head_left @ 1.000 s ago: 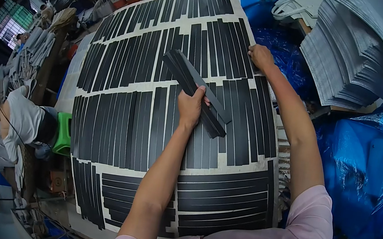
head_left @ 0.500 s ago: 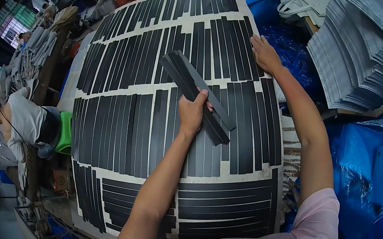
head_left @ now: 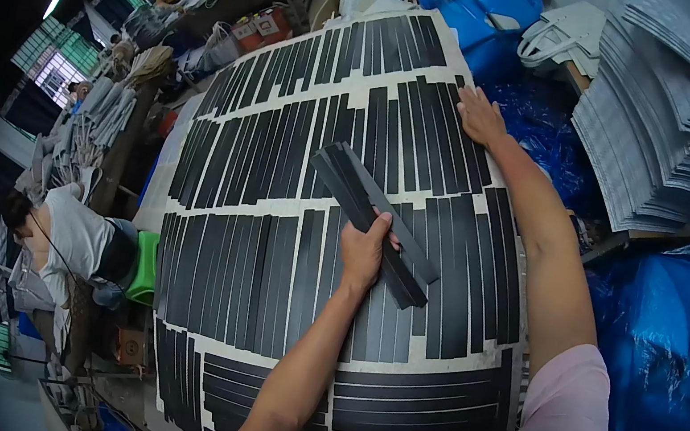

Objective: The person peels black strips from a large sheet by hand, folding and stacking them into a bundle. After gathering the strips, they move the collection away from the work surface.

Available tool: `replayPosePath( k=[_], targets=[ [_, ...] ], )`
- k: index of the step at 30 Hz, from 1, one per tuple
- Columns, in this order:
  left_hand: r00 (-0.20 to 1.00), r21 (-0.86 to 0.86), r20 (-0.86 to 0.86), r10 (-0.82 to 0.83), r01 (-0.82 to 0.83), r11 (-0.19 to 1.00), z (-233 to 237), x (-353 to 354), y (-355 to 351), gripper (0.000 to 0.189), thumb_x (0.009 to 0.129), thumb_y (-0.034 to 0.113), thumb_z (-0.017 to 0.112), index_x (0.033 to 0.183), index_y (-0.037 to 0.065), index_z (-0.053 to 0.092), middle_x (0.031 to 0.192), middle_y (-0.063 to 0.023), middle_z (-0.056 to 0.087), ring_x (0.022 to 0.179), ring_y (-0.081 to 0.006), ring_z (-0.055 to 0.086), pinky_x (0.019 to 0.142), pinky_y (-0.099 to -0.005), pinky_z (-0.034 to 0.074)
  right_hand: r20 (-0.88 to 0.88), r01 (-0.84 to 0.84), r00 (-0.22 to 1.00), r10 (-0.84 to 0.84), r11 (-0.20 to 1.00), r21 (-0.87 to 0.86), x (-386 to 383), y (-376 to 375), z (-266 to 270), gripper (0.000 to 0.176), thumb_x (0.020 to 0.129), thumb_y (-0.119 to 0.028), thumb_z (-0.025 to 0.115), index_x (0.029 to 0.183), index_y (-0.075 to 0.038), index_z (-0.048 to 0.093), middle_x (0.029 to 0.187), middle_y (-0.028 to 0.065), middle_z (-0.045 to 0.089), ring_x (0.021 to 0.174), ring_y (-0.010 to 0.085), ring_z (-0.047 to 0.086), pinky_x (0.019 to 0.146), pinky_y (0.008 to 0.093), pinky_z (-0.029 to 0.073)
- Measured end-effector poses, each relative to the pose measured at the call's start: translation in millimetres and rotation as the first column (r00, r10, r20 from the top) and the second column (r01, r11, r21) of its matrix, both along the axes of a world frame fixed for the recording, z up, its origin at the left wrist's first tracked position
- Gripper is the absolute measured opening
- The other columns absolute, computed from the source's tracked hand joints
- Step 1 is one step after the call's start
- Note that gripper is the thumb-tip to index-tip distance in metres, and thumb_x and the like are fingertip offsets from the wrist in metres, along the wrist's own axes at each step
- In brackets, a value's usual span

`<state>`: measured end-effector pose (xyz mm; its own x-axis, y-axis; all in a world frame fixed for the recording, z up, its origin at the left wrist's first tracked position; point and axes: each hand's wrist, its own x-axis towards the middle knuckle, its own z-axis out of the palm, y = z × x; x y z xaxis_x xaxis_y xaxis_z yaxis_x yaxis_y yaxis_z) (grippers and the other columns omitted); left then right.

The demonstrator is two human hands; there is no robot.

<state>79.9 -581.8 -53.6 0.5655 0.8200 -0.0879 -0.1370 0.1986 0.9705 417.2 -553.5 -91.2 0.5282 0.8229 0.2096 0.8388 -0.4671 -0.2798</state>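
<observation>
A large pale board lies before me, covered with rows of black strips. My left hand is closed around a bundle of loose black strips, held slantwise above the middle rows. The strips fan slightly, one greyer strip lying apart along the right side of the bundle. At the board's far right edge, my right hand rests with fingers stretched out over the ends of a row of strips. Nothing shows in that hand, though its underside is hidden.
Blue plastic sheeting covers things at the right, below a tall stack of grey sheets. Pale bag pieces lie behind. At left, a person in a white top bends near a green stool beside a cluttered bench.
The whole view has shifted, so the board and surroundings appear lower and further right. Both hands keep about the same places over the board, the left still gripping the strips.
</observation>
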Motion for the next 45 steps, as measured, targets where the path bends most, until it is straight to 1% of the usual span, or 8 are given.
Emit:
replayPosePath(
  k=[8, 18, 19, 21, 24, 31, 37, 45],
  targets=[
    [0.999, 0.0, 0.041, 0.029, -0.029, 1.0, 1, -2, -3, 0.013, 0.084, 0.012, 0.057, 0.086, 0.001, 0.05, 0.06, -0.0065, 0.055, 0.049, -0.0133, 0.054, 0.049, -0.0243, 0.045, 0.031, -0.051, 0.998, 0.057, 0.985, -0.165, -65, -8, 28, 0.076, 0.089, -0.058, 0.023, 0.14, -0.002, 0.015, 0.148, 0.0125, 0.01, 0.137, 0.0262, 0.006, 0.109, 0.049, 0.006],
    [0.998, -0.041, 0.066, 0.021, -0.018, 0.999, -3, 0, 0, 0.012, 0.083, 0.01, 0.058, 0.086, 0.002, 0.049, 0.06, -0.0065, 0.055, 0.049, -0.0141, 0.054, 0.047, -0.0248, 0.045, -0.117, -0.106, 0.99, 0.083, 0.973, -0.205, -93, -14, 41, 0.075, 0.088, -0.058, 0.024, 0.141, -0.006, 0.018, 0.148, 0.0139, 0.009, 0.137, 0.0297, 0.003, 0.108, 0.0505, 0.001],
    [0.997, -0.045, 0.071, 0.022, -0.019, 0.999, 0, 1, -1, 0.012, 0.083, 0.009, 0.058, 0.086, 0.002, 0.049, 0.06, -0.0066, 0.055, 0.048, -0.0141, 0.054, 0.047, -0.0246, 0.045, -0.08, -0.124, 0.991, 0.11, 0.972, -0.2, -107, -29, 47, 0.069, 0.089, -0.052, 0.033, 0.138, -0.004, 0.025, 0.147, 0.0174, 0.012, 0.136, 0.0328, 0.007, 0.108, 0.0513, 0.006],
    [0.994, -0.013, 0.107, 0.006, -0.005, 1.0, -3, -2, 1, 0.013, 0.083, 0.01, 0.058, 0.087, 0.002, 0.049, 0.062, -0.0068, 0.055, 0.049, -0.0145, 0.055, 0.047, -0.025, 0.046, 0.129, -0.175, 0.981, 0.141, 0.936, 0.305, -144, -64, 48, 0.056, 0.086, -0.041, 0.049, 0.128, -0.003, 0.044, 0.135, 0.021, 0.036, 0.127, 0.0356, 0.031, 0.104, 0.0476, 0.024],
    [0.989, -0.046, 0.142, 0.036, -0.03, 0.998, -7, -1, 4, 0.01, 0.083, 0.009, 0.057, 0.085, 0.002, 0.052, 0.063, -0.0061, 0.056, 0.05, -0.014, 0.055, 0.048, -0.0249, 0.046, -0.094, -0.419, 0.893, 0.441, 0.888, 0.189, -207, -112, 70, 0.032, 0.077, -0.029, 0.065, 0.092, -0.002, 0.065, 0.084, 0.0159, 0.064, 0.079, 0.0286, 0.06, 0.072, 0.0368, 0.046],
    [0.984, -0.078, 0.17, 0.054, -0.042, 0.996, -9, -4, 2, 0.014, 0.086, 0.013, 0.057, 0.088, 0.001, 0.051, 0.068, -0.0098, 0.06, 0.051, -0.0145, 0.057, 0.047, -0.0258, 0.048, -0.732, -0.111, 0.6, 0.321, 0.94, 0.322, -175, -116, 67, 0.019, 0.076, -0.014, 0.064, 0.088, 0.0, 0.064, 0.062, 0.0034, 0.058, 0.051, 0.0092, 0.052, 0.047, 0.0232, 0.041],
    [0.994, -0.034, 0.105, 0.017, -0.014, 0.999, -6, -2, 4, 0.016, 0.086, 0.016, 0.058, 0.089, 0.001, 0.053, 0.07, -0.0109, 0.061, 0.053, -0.0144, 0.057, 0.049, -0.0254, 0.049, -0.791, 0.33, 0.589, 0.168, 0.843, 0.425, -36, -98, 37, 0.018, 0.081, -0.017, 0.064, 0.091, -0.002, 0.065, 0.062, -0.0017, 0.054, 0.048, 0.0051, 0.045, 0.039, 0.021, 0.035],
    [0.996, -0.038, 0.086, 0.028, -0.024, 0.999, -5, 0, 4, 0.016, 0.086, 0.015, 0.057, 0.089, 0.0, 0.052, 0.07, -0.0106, 0.061, 0.051, -0.0146, 0.057, 0.047, -0.0263, 0.048, -0.773, 0.353, 0.625, 0.106, 0.845, 0.402, -22, -87, 17, 0.022, 0.074, -0.012, 0.068, 0.093, 0.0, 0.065, 0.068, 0.0037, 0.059, 0.048, 0.0092, 0.049, 0.039, 0.0231, 0.037]
  ],
)
